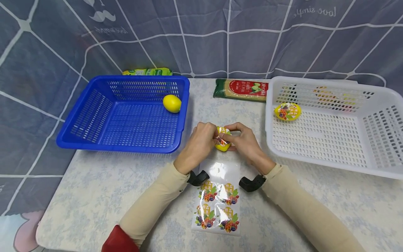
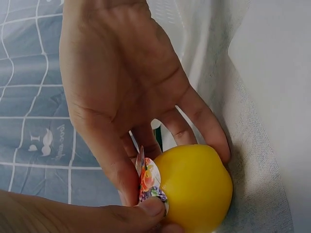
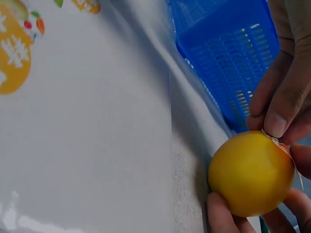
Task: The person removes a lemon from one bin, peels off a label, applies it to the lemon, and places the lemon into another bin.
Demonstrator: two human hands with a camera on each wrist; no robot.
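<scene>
Head view, lemon (image 1: 223,147) between left hand (image 1: 203,139), pinching its sticker (image 1: 222,141), and right hand (image 1: 247,141), gripping it.

Held lemon (image 2: 201,187): yel. Its sticker (image 2: 151,175): multicol. fruit print. Sticker sheet (image 1: 217,199): wht w/ orange, red, purple & grn motifs. One basket (image 1: 119,147): blue; other basket (image 1: 315,160): wht. Long pkt (image 1: 245,90): red, grn & tan. Surface (image 1: 126,182): off-wht w/ pale blue floral patt. Curtain (image 1: 204,52): grey-blue w/ wht grid lines. Sleeves (image 1: 160,197): beige. Wrist mounts (image 1: 252,184): blk.
</scene>
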